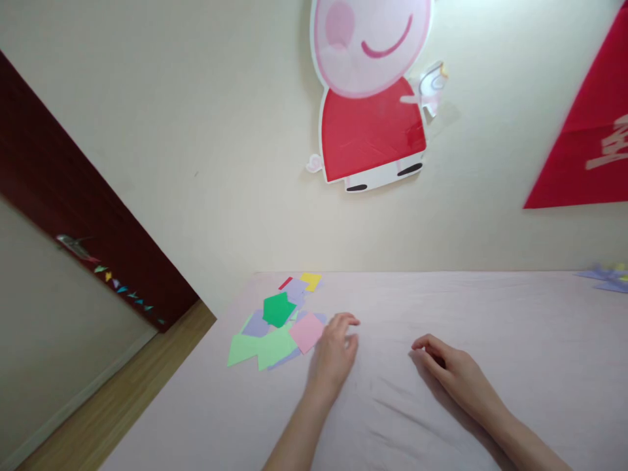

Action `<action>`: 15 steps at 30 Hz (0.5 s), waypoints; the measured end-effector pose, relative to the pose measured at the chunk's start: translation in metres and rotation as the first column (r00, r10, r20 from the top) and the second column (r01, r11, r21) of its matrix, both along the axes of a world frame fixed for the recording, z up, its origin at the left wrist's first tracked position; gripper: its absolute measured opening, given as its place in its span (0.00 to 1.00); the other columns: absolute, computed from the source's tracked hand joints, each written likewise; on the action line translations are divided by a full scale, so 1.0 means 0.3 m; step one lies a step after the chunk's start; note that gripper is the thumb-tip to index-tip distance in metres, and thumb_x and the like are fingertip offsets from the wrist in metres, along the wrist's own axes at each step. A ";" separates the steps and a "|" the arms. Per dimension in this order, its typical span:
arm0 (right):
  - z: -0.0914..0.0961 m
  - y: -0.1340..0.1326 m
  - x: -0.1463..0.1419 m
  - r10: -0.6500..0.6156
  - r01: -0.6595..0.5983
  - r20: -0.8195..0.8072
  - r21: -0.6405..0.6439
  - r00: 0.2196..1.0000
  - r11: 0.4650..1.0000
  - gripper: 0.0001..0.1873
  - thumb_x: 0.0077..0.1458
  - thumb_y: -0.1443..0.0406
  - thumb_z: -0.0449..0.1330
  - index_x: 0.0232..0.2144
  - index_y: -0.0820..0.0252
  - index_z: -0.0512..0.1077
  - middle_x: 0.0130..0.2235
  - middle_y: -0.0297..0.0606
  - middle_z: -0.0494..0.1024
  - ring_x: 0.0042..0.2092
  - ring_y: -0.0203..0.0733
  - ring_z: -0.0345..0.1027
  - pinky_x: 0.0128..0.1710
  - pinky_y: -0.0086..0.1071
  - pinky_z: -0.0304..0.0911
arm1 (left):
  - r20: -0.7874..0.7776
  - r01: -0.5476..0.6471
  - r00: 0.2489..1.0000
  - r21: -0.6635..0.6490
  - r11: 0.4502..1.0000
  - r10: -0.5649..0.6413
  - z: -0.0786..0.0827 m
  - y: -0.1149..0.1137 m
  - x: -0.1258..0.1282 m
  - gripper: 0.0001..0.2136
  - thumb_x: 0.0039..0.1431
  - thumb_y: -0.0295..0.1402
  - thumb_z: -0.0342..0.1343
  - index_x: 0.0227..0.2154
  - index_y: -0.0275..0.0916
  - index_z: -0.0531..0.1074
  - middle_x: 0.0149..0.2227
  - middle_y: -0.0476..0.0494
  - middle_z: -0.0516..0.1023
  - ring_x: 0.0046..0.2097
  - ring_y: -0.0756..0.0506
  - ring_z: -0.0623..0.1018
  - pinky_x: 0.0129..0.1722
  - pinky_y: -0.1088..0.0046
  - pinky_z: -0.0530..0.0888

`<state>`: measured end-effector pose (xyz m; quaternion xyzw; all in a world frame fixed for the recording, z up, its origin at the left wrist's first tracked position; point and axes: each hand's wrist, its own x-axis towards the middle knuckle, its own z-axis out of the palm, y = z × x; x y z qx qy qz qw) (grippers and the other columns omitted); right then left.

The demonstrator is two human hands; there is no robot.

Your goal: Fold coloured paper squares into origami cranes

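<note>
My left hand hovers or rests just right of the pile of coloured paper pieces, its fingers bent and its thumb apart from them, with nothing held. Closest to it is a pink paper square, which its edge may touch. Around that lie a light green paper piece, a dark green paper piece, a yellow piece and several lilac ones. My right hand is at the right on the cloth, loosely curled, a gap showing between thumb and fingers. I see nothing in it.
A pale pink cloth, wrinkled in the middle, covers the surface up to the wall. More lilac and yellow paper lies at the far right edge. A cartoon pig cutout and a red banner hang above. A dark red door stands left.
</note>
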<state>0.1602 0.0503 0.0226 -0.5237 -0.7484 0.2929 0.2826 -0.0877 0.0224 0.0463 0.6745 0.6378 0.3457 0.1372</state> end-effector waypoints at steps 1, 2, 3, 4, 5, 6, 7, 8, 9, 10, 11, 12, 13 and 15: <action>0.009 -0.003 -0.002 -0.002 0.002 0.011 -0.001 1.000 1.000 0.17 0.58 0.51 0.49 0.33 0.53 0.71 0.23 0.31 0.75 0.26 0.42 0.69 0.29 0.31 0.60 | -0.084 -0.120 0.990 -0.044 0.992 0.116 0.016 -0.006 -0.069 0.16 0.55 0.22 0.50 0.45 0.43 0.71 0.53 0.45 0.74 0.55 0.46 0.72 0.56 0.67 0.67; 0.015 -0.005 -0.004 -0.003 0.003 0.018 -0.003 1.000 1.000 0.17 0.58 0.51 0.49 0.33 0.53 0.71 0.23 0.31 0.75 0.26 0.42 0.69 0.29 0.31 0.60 | -0.117 -0.191 0.976 -0.064 0.980 0.182 0.033 -0.018 -0.139 0.16 0.55 0.23 0.50 0.46 0.40 0.70 0.54 0.42 0.73 0.57 0.44 0.71 0.57 0.65 0.66; 0.020 -0.005 -0.005 -0.002 0.003 0.023 -0.005 1.000 1.000 0.17 0.58 0.52 0.49 0.33 0.53 0.71 0.23 0.31 0.76 0.27 0.42 0.69 0.30 0.31 0.60 | -0.140 -0.251 0.961 -0.079 0.965 0.238 0.048 -0.036 -0.207 0.17 0.56 0.24 0.50 0.48 0.37 0.69 0.56 0.37 0.71 0.59 0.41 0.69 0.59 0.60 0.65; 0.022 -0.005 -0.006 -0.002 0.002 0.027 -0.008 1.000 1.000 0.17 0.58 0.52 0.49 0.33 0.53 0.71 0.23 0.31 0.76 0.27 0.42 0.70 0.30 0.31 0.60 | -0.167 -0.300 0.945 -0.095 0.949 0.282 0.060 -0.061 -0.268 0.17 0.58 0.27 0.49 0.50 0.34 0.68 0.59 0.32 0.69 0.61 0.37 0.67 0.59 0.55 0.63; 0.022 -0.004 -0.006 -0.001 0.002 0.031 -0.011 1.000 1.000 0.17 0.58 0.52 0.48 0.33 0.53 0.72 0.23 0.31 0.76 0.27 0.42 0.70 0.30 0.31 0.60 | -0.194 -0.344 0.928 -0.113 0.932 0.319 0.067 -0.092 -0.322 0.18 0.59 0.30 0.49 0.52 0.33 0.67 0.61 0.28 0.66 0.63 0.33 0.65 0.60 0.49 0.61; 0.022 -0.002 -0.007 -0.002 0.003 0.035 -0.013 0.999 1.000 0.17 0.58 0.52 0.48 0.33 0.53 0.72 0.23 0.32 0.76 0.27 0.42 0.70 0.30 0.31 0.59 | -0.218 -0.377 0.913 -0.132 0.917 0.344 0.068 -0.127 -0.367 0.20 0.59 0.34 0.50 0.54 0.32 0.66 0.62 0.26 0.64 0.63 0.30 0.64 0.59 0.46 0.59; 0.021 -0.001 -0.007 -0.004 0.005 0.038 -0.015 0.999 1.000 0.17 0.57 0.52 0.48 0.33 0.53 0.72 0.24 0.32 0.76 0.27 0.42 0.70 0.30 0.31 0.59 | -0.239 -0.393 0.905 -0.150 0.907 0.353 0.063 -0.163 -0.402 0.23 0.57 0.37 0.53 0.55 0.32 0.65 0.63 0.26 0.62 0.64 0.29 0.62 0.60 0.44 0.57; 0.020 0.001 -0.008 -0.006 0.006 0.042 -0.018 0.999 1.000 0.17 0.57 0.52 0.48 0.33 0.53 0.72 0.24 0.32 0.77 0.27 0.43 0.70 0.30 0.32 0.59 | -0.265 -0.393 0.902 -0.174 0.903 0.341 0.052 -0.199 -0.428 0.26 0.55 0.40 0.55 0.56 0.34 0.65 0.64 0.28 0.61 0.65 0.30 0.61 0.61 0.46 0.56; 0.019 0.002 -0.008 -0.008 0.009 0.046 -0.021 0.999 1.000 0.17 0.57 0.52 0.48 0.33 0.52 0.72 0.24 0.32 0.77 0.27 0.43 0.70 0.31 0.32 0.59 | -0.336 -0.386 0.890 -0.197 0.901 0.307 0.036 -0.232 -0.445 0.29 0.56 0.42 0.55 0.59 0.36 0.62 0.66 0.32 0.59 0.66 0.33 0.59 0.62 0.49 0.56; 0.018 0.003 -0.008 -0.010 0.012 0.051 -0.025 0.999 1.000 0.17 0.57 0.52 0.49 0.33 0.52 0.72 0.24 0.32 0.77 0.27 0.43 0.70 0.31 0.32 0.59 | -0.398 -0.380 0.876 -0.226 0.897 0.271 0.018 -0.261 -0.455 0.30 0.57 0.44 0.54 0.60 0.38 0.61 0.67 0.35 0.57 0.67 0.35 0.58 0.63 0.52 0.57; 0.017 0.003 -0.007 -0.010 0.011 0.055 -0.028 0.998 1.000 0.17 0.57 0.52 0.49 0.33 0.52 0.72 0.24 0.32 0.77 0.27 0.43 0.70 0.31 0.32 0.59 | -0.448 -0.386 0.859 -0.247 0.889 0.249 0.000 -0.284 -0.461 0.30 0.58 0.45 0.52 0.61 0.39 0.60 0.67 0.36 0.56 0.67 0.36 0.58 0.62 0.53 0.58; 0.017 0.004 -0.006 -0.008 0.010 0.057 -0.028 0.998 1.000 0.17 0.57 0.52 0.48 0.33 0.52 0.72 0.24 0.32 0.77 0.27 0.43 0.70 0.31 0.32 0.59 | -0.482 -0.398 0.842 -0.253 0.882 0.242 -0.017 -0.302 -0.461 0.30 0.60 0.46 0.49 0.62 0.39 0.59 0.67 0.37 0.56 0.67 0.37 0.57 0.62 0.54 0.58; 0.016 0.004 -0.005 -0.005 0.007 0.057 -0.026 0.998 1.000 0.16 0.57 0.53 0.48 0.34 0.52 0.72 0.24 0.32 0.77 0.27 0.43 0.70 0.31 0.32 0.59 | -0.509 -0.410 0.826 -0.248 0.878 0.242 -0.030 -0.315 -0.459 0.29 0.61 0.46 0.47 0.62 0.38 0.59 0.67 0.37 0.56 0.67 0.38 0.57 0.62 0.54 0.58; 0.016 0.004 -0.003 0.001 0.000 0.053 -0.022 0.999 1.000 0.16 0.57 0.53 0.48 0.34 0.52 0.72 0.24 0.32 0.76 0.27 0.43 0.70 0.31 0.32 0.59 | -0.547 -0.436 0.796 -0.219 0.873 0.261 -0.042 -0.327 -0.450 0.27 0.63 0.45 0.45 0.62 0.36 0.60 0.66 0.36 0.60 0.66 0.39 0.61 0.61 0.55 0.60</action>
